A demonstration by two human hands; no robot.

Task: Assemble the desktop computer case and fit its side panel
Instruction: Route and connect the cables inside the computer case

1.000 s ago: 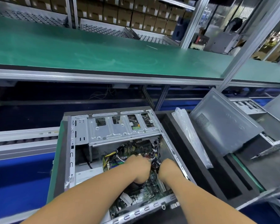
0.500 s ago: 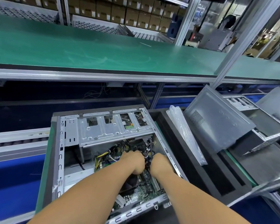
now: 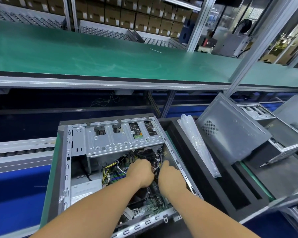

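Both hands, left [image 3: 141, 172] and right [image 3: 169, 174], pinch cables [image 3: 156, 166] inside the open case [image 3: 110, 145] at lower centre, while the panel [image 3: 230, 131] leans unfitted at right.

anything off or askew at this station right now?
Nothing damaged or spilled. The side panel is off the computer case, propped tilted to its right beside a plastic bag. Both hands, left hand and right hand, are in the cables.
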